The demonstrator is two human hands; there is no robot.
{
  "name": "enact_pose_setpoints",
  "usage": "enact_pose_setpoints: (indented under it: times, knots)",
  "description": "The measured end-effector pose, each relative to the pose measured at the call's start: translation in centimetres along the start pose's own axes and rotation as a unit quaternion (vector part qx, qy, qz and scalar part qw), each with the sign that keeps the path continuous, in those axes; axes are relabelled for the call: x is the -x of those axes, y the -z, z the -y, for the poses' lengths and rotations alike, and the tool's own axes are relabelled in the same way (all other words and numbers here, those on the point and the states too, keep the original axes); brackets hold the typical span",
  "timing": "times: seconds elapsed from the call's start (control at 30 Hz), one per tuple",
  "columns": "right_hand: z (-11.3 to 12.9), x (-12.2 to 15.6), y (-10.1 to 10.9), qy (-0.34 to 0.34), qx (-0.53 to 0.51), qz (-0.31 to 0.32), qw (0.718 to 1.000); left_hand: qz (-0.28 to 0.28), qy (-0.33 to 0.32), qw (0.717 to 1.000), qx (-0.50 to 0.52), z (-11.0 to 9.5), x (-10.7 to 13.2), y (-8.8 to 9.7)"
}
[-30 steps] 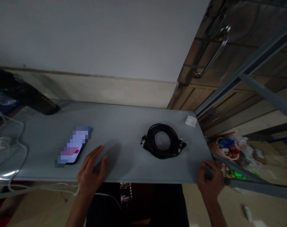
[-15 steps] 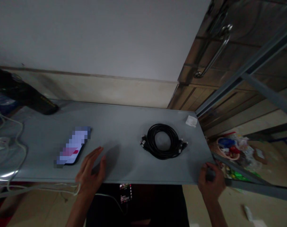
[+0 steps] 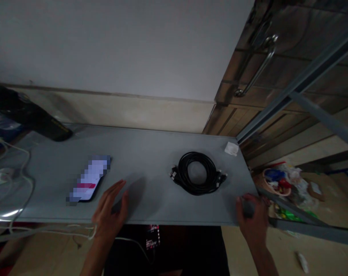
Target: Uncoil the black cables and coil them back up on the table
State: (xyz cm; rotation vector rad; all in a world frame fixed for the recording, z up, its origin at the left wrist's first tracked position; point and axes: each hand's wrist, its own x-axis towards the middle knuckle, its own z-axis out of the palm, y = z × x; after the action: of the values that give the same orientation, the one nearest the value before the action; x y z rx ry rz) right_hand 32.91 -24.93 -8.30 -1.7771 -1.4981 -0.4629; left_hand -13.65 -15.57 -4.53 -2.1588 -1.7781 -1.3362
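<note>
A coiled black cable [image 3: 197,173], with light-tipped connectors at both sides of the loop, lies on the grey shelf top [image 3: 151,153]. Over the front edge, left of the coil, my left hand [image 3: 110,211] is open and empty, thumb apart from the fingers. Close beside it a phone [image 3: 90,180] lies with its screen lit and blurred out. My right hand [image 3: 254,216] is at the front right corner, fingers curved, thumb apart, holding nothing. Neither hand touches the cable.
A crumpled white scrap [image 3: 231,148] sits near the back right corner. At the left are a black hair-dryer-like object [image 3: 33,115], a white cord [image 3: 27,165] and a white plug block [image 3: 0,176]. A metal post [image 3: 294,86] rises at right; a basket [image 3: 276,182] stands below.
My right hand has shifted slightly left and its thumb and fingers have spread a little. The left hand, the cable and the phone stay in place.
</note>
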Motion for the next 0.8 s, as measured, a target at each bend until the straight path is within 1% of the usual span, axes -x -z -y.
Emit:
enact_pose_setpoints:
  times: [0.1, 0.17, 0.27, 0.37, 0.47, 0.53, 0.63, 0.8]
  knots:
    - [2.9, -1.7, -0.2, 0.028, -0.044, 0.053, 0.997, 0.004, 0.002, 1.0, -0.001, 0.1, 0.0, 0.0]
    - [5.4, -3.0, -0.9, 0.069, -0.071, 0.096, 0.99, 0.001, -0.004, 1.0, 0.003, 0.2, 0.0, 0.0]
    - [9.0, -4.7, -3.0, 0.148, -0.102, 0.157, 0.971, -0.004, -0.017, 1.0, 0.004, 0.3, -0.1, 0.0]
    - [11.2, -5.6, -5.8, 0.197, -0.111, 0.188, 0.956, -0.009, -0.028, 1.0, -0.006, 0.4, -0.2, 0.0]
    - [11.7, -6.0, -8.0, 0.218, -0.102, 0.187, 0.952, -0.017, -0.033, 0.999, -0.016, 0.4, -0.2, 0.0]
    - [11.5, -6.1, -8.8, 0.228, -0.091, 0.182, 0.952, -0.02, -0.038, 0.999, -0.016, 0.5, -0.2, 0.0]
    - [11.0, -6.3, -9.3, 0.235, -0.078, 0.165, 0.955, -0.024, -0.045, 0.999, -0.01, 0.6, -0.2, 0.1]
    - [10.7, -6.8, -10.0, 0.225, -0.069, 0.162, 0.958, -0.027, -0.047, 0.999, 0.002, 0.7, -0.1, 0.2]
